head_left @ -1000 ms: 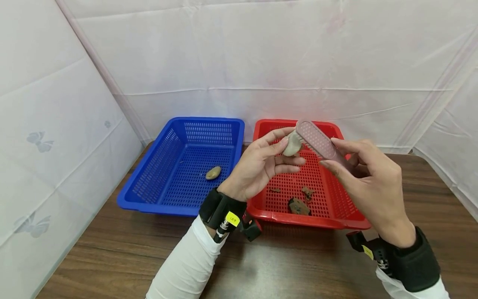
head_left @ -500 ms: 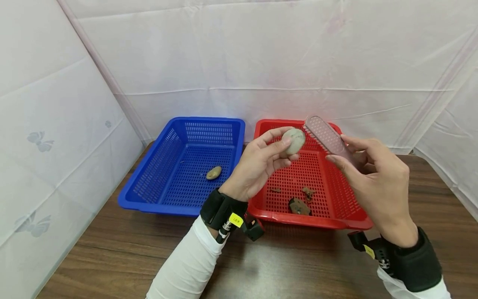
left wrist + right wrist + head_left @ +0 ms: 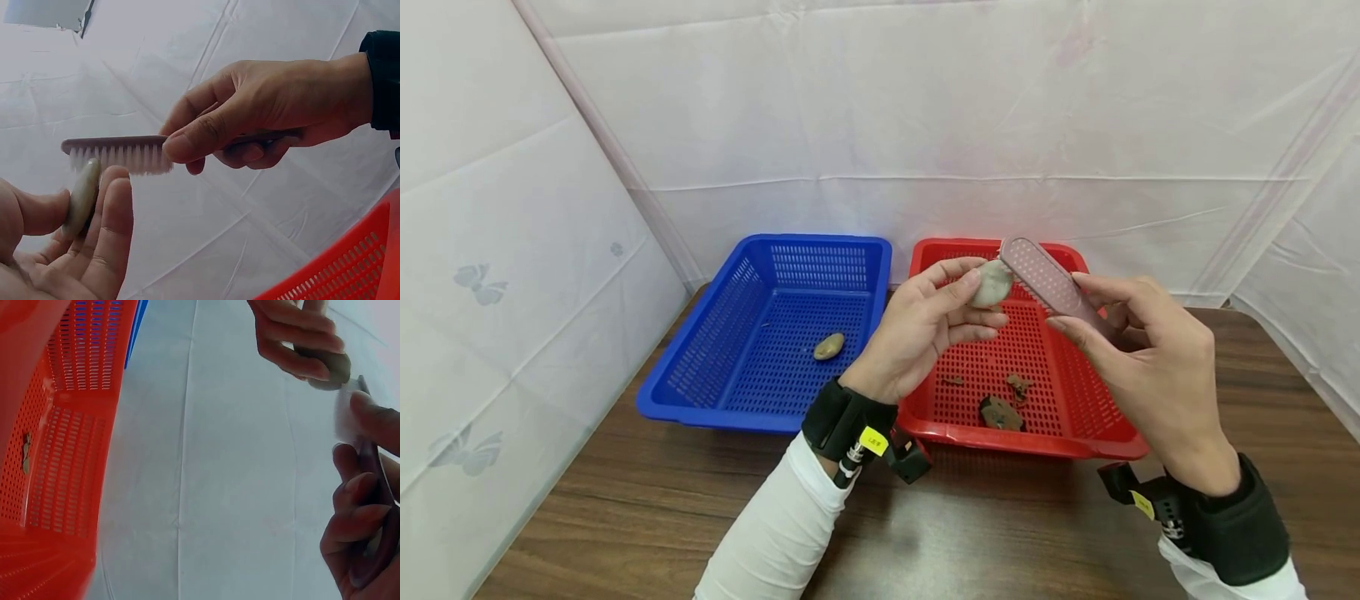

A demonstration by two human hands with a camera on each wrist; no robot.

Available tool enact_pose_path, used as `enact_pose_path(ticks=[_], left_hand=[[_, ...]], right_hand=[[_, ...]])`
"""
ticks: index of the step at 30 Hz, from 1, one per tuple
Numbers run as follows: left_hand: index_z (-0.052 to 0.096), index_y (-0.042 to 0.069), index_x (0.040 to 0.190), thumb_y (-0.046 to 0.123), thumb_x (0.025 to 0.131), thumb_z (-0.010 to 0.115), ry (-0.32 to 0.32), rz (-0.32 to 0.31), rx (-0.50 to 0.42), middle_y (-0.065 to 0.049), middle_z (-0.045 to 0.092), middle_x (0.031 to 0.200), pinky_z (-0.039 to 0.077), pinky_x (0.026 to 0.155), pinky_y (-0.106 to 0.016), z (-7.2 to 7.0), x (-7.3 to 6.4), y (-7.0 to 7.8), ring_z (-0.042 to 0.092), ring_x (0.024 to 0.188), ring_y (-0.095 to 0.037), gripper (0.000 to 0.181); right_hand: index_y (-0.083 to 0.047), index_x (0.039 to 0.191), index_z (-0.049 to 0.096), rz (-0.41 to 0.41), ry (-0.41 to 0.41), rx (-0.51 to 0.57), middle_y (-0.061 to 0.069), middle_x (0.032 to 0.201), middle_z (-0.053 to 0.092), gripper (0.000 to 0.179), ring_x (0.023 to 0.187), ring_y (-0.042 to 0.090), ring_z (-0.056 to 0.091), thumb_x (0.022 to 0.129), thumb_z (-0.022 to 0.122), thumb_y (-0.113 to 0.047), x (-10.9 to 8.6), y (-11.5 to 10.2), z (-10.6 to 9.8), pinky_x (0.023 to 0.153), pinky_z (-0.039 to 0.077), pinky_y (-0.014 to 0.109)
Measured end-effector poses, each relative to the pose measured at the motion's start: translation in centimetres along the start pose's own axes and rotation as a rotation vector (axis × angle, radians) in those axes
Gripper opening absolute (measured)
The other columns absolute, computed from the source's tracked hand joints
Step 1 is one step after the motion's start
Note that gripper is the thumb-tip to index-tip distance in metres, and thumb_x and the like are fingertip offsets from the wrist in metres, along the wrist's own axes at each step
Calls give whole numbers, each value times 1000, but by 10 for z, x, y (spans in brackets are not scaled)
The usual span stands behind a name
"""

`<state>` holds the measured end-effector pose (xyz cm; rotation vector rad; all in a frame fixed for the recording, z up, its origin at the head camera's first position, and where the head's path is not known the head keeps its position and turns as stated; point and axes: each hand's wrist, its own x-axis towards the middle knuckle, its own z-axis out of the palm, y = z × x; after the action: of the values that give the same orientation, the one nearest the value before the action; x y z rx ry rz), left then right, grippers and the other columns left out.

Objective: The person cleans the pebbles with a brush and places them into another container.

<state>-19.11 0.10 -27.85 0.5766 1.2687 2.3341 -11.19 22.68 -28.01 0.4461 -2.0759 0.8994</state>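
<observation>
Between thumb and fingers, my left hand (image 3: pixel 925 325) pinches a smooth, pale green-grey stone (image 3: pixel 992 283) above the red basket (image 3: pixel 1022 443). My right hand (image 3: pixel 1157 358) grips a mauve brush (image 3: pixel 1043 275) by its handle. In the left wrist view, the white bristles (image 3: pixel 119 156) point down and meet the upper edge of the stone (image 3: pixel 81 200). Seen from the right wrist, the brush's tip lies right beside the stone (image 3: pixel 331 365). Inside the red basket lie a dirt-covered stone (image 3: pixel 1000 412) and crumbs of brown dirt (image 3: pixel 1018 387).
To the left stands a blue basket (image 3: pixel 700 414) holding one yellowish stone (image 3: pixel 829 347). Both baskets sit on a brown wooden table (image 3: pixel 985 533). A white sheet (image 3: pixel 880 108) hangs behind the table and along its left and right sides.
The brush moved off the stone to the right, then came back left against it. The stone turned in my left fingers, showing its broad face midway. Both baskets stayed put.
</observation>
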Motion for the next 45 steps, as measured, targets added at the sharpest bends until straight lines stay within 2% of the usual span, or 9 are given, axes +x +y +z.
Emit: enact_pose_path(ticks=[4,6,12,14,20,26,31,38,45], left_hand=[[59,2,135,9,113,50,-11,17,-5,-14,71,107,66,71,-32,-1,-2,1,78,77,-20,25],[59,2,136,9,113,51,-15,24,-14,-14,71,108,66,71,-33,-2,-2,2,78,78,-20,25],[60,3,135,11,113,54,24,64,32,-16,71,110,66,76,-32,-2,-2,5,78,82,-21,24],[61,3,135,11,112,56,42,76,69,-18,71,112,66,77,-34,-3,-3,6,78,83,-22,25],[61,3,136,11,111,58,65,114,173,-23,69,121,65,84,-40,-4,-6,13,79,86,-25,27],[60,2,142,1,109,58,94,159,192,-23,67,123,66,82,-37,-9,-8,20,79,87,-24,33],[60,4,145,0,108,59,143,221,317,-20,69,124,66,81,-36,-15,-9,25,78,88,-22,37],[63,4,143,2,105,66,262,311,542,-17,75,114,66,72,-37,-28,-10,33,77,88,-26,38],[66,2,139,3,103,70,373,348,663,-16,77,110,66,75,-36,-45,-10,43,75,92,-32,36]], right_hand=[[0,126,75,6,-6,-7,8,96,69,49,74,-1,54,88,88,-27,0,3,0,71,46,3],[0,126,75,11,-8,-14,9,97,70,51,74,-3,55,89,86,-33,-1,4,1,72,46,3],[0,127,75,23,7,-41,9,97,71,54,74,-1,55,76,93,7,-1,2,-1,72,47,3],[0,127,75,27,14,-42,9,97,71,57,73,0,55,74,92,11,0,2,-2,71,47,4],[-2,130,75,50,55,-57,7,96,70,56,72,-2,56,77,91,10,1,1,-4,72,49,3],[-3,129,75,92,99,-64,-8,96,66,51,73,-4,56,81,90,8,1,6,-8,71,46,2],[-3,129,75,152,98,-99,-20,95,62,46,72,-4,54,85,89,2,2,10,-14,67,44,4],[-5,129,76,268,107,-183,-27,92,58,42,71,-6,52,89,87,-7,3,18,-24,63,40,8],[-7,129,76,331,113,-210,-32,94,59,39,71,-6,51,92,86,-14,4,31,-31,60,38,9]])
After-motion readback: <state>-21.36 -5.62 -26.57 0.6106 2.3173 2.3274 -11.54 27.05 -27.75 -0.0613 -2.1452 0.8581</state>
